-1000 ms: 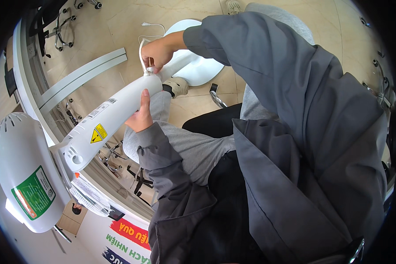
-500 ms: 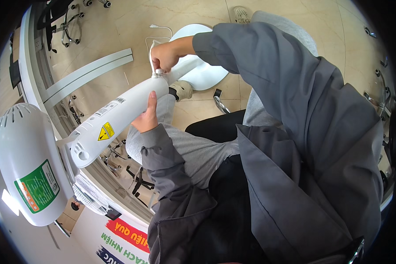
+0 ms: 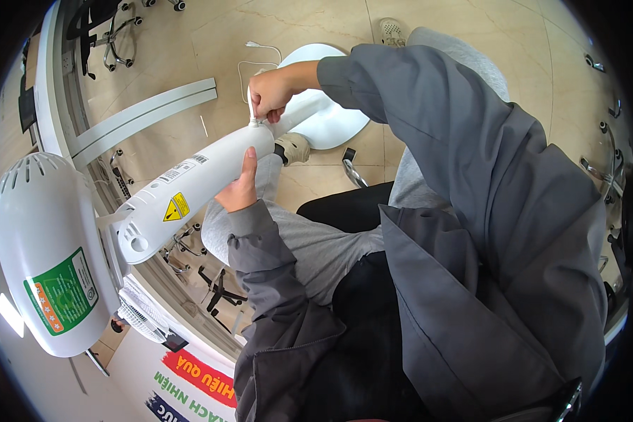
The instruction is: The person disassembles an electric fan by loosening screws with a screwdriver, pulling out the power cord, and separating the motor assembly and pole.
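Observation:
A white electric fan slants across the left side, its rounded motor housing (image 3: 49,232) at the lower left and its thick column (image 3: 211,165) running up to the middle. My left hand (image 3: 242,184) is wrapped round the column from below, thumb laid along its near side. At the column's upper end my right hand (image 3: 270,95) has its fingers curled down on a small white knob (image 3: 256,122), which they partly hide. Beyond, a thinner white pole (image 3: 295,112) leads to the round white base (image 3: 337,130) on the floor. A white power cord (image 3: 240,74) passes beside my right hand.
The cord's plug (image 3: 251,44) lies on the tiled floor (image 3: 309,24). A white curved-looking beam (image 3: 147,116) juts from the left. Wheeled chair bases (image 3: 221,288) stand around. My shoe (image 3: 295,148) is close to the base, and a second white fan (image 3: 144,316) shows at lower left.
My right hand's fingers have come down onto the knob, which showed more plainly before. The fan and both hands have shifted slightly in the picture; my left hand keeps its hold on the column.

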